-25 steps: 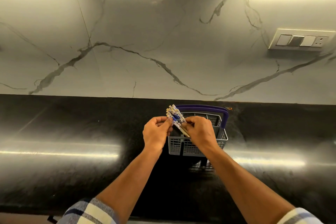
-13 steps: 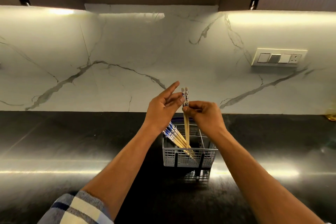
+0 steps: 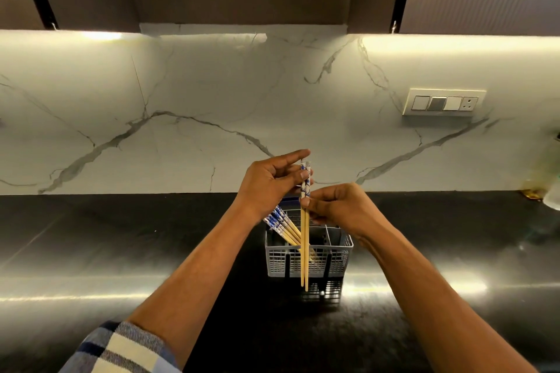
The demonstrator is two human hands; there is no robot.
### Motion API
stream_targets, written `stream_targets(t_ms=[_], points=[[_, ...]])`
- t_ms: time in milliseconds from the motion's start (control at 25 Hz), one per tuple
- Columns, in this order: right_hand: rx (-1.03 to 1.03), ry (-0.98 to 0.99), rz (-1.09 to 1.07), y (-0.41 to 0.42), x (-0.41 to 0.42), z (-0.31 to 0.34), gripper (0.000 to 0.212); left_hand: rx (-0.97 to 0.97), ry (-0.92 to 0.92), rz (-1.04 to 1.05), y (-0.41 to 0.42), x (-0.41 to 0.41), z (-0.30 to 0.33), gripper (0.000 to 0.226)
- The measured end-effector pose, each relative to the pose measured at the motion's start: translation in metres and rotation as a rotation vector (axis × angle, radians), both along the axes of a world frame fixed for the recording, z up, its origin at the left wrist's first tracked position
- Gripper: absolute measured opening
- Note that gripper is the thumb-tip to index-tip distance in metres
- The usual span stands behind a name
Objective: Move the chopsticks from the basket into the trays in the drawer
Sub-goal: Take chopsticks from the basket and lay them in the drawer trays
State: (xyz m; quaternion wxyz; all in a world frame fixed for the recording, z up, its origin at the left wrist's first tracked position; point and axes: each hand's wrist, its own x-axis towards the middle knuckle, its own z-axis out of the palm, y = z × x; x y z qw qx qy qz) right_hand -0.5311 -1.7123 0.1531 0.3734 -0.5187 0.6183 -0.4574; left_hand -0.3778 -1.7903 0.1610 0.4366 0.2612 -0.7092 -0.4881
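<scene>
A grey plastic cutlery basket (image 3: 309, 263) stands on the black counter. Several wooden chopsticks (image 3: 283, 225) with blue-and-white patterned tops lean in its left part. A pair of chopsticks (image 3: 304, 239) hangs upright in front of the basket, lifted out of it, tips near the basket's lower edge. My right hand (image 3: 339, 209) pinches the pair just below the patterned tops. My left hand (image 3: 269, 183) touches the pair's tops with thumb and fingers, its index finger stretched out. No drawer or tray is in view.
The black counter (image 3: 121, 251) runs the full width, backed by a white marble wall (image 3: 181, 118). A switch panel (image 3: 444, 103) sits on the wall at right. Dark cabinets hang overhead. Some unclear objects sit at the far right edge (image 3: 542, 185).
The pair of chopsticks has risen out of the basket, held upright by my right hand. My left hand went from the bundle to the pair's tops. The camera tilted up.
</scene>
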Motion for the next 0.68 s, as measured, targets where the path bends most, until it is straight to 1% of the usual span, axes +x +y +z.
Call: stream_targets(t_ms=[240,440,680], points=[[0.020,-0.001,0.019,0.004,-0.002,0.003,0.011,0.042,0.000,-0.030,0.009,0.002,0.000,0.041],[0.001,0.140,0.055,0.009,-0.003,0.006,0.015,0.033,-0.019,-0.053,0.012,0.003,0.000,0.040],[-0.021,0.203,0.109,0.016,-0.004,0.008,0.014,0.008,-0.082,-0.042,0.017,0.003,-0.002,0.046]])
